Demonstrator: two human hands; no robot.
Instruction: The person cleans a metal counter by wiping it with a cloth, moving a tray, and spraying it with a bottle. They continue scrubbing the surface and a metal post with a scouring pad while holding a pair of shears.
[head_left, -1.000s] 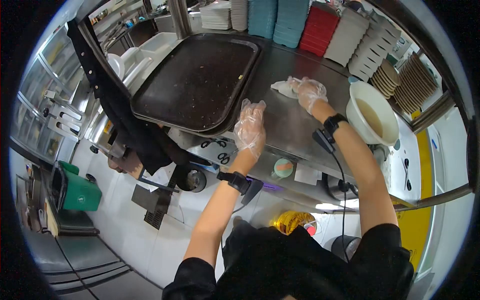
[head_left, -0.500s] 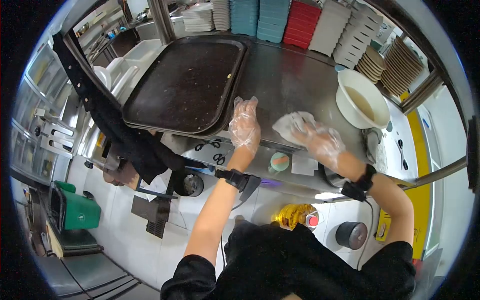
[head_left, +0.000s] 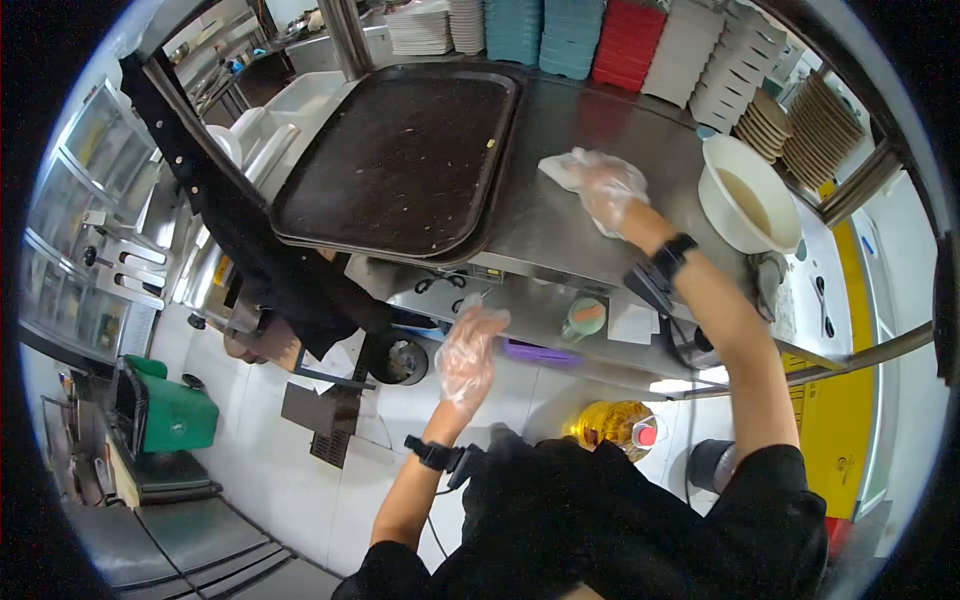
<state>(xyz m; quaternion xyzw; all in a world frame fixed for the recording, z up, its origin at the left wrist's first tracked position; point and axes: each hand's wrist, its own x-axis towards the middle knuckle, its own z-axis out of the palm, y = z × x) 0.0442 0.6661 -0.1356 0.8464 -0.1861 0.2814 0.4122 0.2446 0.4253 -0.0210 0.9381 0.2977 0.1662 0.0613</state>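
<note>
My right hand, in a clear plastic glove, presses a white cloth onto the metal counter. The cloth sticks out past my fingertips on the left, and its rest lies under my palm. In front of the counter edge hangs my left hand, gloved as well, its fingers loosely extended with nothing in them. Large dark trays, one on another, lie on the counter to the left, with a small yellow crumb near the right rim. A white basin of cloudy liquid stands right of my right hand.
Stacked teal containers, red containers and brown plates line the back. A lower shelf holds scissors and a green-lidded jar. An oil bottle and a green bin are on the floor.
My left hand has come off the tray's edge and dropped toward me, below the counter. My right hand has slid the cloth farther back across the counter.
</note>
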